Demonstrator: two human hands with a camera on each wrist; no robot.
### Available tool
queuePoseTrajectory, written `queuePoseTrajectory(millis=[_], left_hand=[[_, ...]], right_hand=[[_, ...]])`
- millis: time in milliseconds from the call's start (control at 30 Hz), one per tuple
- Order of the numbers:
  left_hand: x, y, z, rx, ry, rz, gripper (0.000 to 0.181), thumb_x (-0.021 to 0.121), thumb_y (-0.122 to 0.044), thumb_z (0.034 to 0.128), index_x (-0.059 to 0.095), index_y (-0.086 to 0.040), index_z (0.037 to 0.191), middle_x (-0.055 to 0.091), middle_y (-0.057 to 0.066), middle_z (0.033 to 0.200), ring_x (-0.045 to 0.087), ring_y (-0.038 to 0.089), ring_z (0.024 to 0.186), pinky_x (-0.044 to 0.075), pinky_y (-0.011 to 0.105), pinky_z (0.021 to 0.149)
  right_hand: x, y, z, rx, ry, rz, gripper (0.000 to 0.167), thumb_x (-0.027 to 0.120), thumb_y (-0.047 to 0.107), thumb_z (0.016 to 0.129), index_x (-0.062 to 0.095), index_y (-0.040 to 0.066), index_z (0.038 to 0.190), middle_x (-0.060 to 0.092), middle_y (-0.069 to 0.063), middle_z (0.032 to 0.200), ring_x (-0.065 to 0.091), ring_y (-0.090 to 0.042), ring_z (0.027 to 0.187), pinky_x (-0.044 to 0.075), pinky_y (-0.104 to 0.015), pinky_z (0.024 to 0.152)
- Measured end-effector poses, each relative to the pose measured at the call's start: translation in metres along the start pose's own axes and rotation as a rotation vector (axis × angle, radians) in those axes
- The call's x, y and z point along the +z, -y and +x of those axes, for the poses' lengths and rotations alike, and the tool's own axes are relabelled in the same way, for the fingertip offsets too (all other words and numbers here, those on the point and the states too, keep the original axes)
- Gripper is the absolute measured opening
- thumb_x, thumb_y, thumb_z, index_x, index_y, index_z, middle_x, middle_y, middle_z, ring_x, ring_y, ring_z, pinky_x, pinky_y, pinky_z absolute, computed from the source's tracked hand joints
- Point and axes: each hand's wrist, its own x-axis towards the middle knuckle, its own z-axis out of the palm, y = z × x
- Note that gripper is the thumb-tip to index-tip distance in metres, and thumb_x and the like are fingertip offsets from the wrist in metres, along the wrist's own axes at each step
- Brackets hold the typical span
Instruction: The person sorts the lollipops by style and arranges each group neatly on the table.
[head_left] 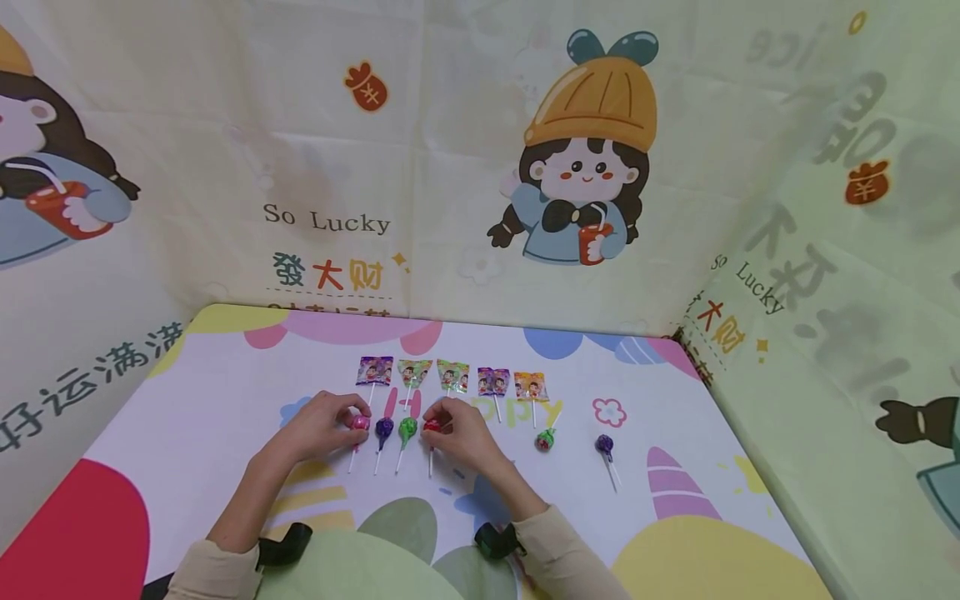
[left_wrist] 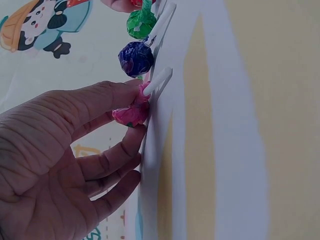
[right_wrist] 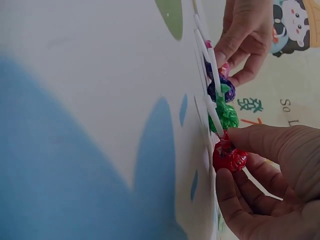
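Observation:
A pink-wrapped lollipop lies on the table at the left end of a front row, and my left hand pinches its head between thumb and fingers. At the row's right end, my right hand pinches the head of a red-wrapped lollipop. Between the two hands lie a dark purple lollipop and a green lollipop. All these sticks point toward me. In the head view, fingers partly cover the pink and red heads.
Behind the front row lie several flat-bagged lollipops, among them a purple one and an orange one. To the right are a green-and-red lollipop and another purple lollipop. Printed cloth walls stand around the patterned table.

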Motion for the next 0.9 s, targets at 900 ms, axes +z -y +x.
queuePoseTrajectory(millis=[900], left_hand=[[0.003,0.002,0.002,-0.009,-0.004,0.001,0.028,0.083,-0.025,0.0854,0.07,-0.017,0.109,0.064,0.0,0.093,0.051,0.027,0.101,0.05,0.051,0.09]], right_hand=[[-0.004,-0.003,-0.012,0.0,-0.057,-0.037,0.027,0.08,0.018,0.089,0.068,0.007,0.111,0.068,-0.005,0.108,0.064,-0.021,0.101,0.059,-0.029,0.087]])
